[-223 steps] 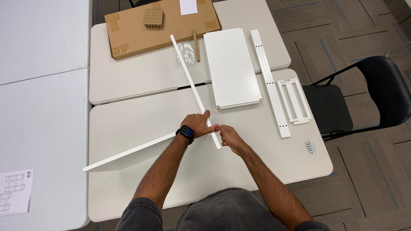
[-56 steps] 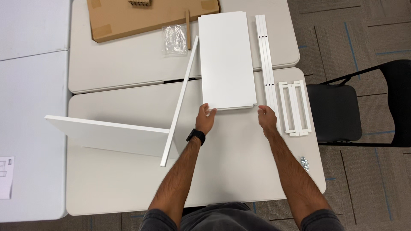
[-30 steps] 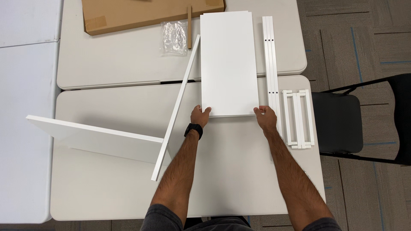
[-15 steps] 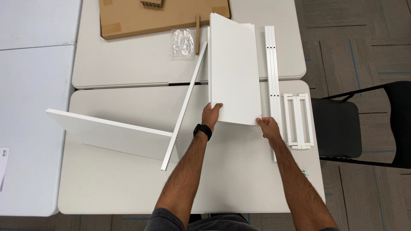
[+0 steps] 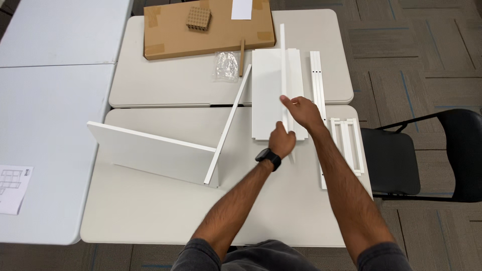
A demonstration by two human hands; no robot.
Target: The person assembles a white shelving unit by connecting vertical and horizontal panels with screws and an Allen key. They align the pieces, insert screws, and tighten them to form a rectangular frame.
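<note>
My left hand [image 5: 281, 141], with a dark watch on its wrist, and my right hand [image 5: 302, 111] both grip a white panel [image 5: 284, 65]. That panel is tipped up on its long edge, so it shows as a thin white strip. It stands over another white panel [image 5: 265, 95] lying flat on the table. To the left stands an L-shaped assembly: a long white board [image 5: 150, 155] on its edge, joined at its right end to a second white board [image 5: 229, 125].
A flat cardboard box [image 5: 201, 35] with a small honeycomb block lies at the back, with a clear bag of hardware [image 5: 226, 66] beside it. White rails [image 5: 316, 80] and a white frame piece [image 5: 346, 143] lie right. A black chair [image 5: 427, 155] stands right. A paper sheet [image 5: 12, 188] lies left.
The top panel has gone from flat on the stack to tilted, and now stands on its long edge. Both hands rose with it.
</note>
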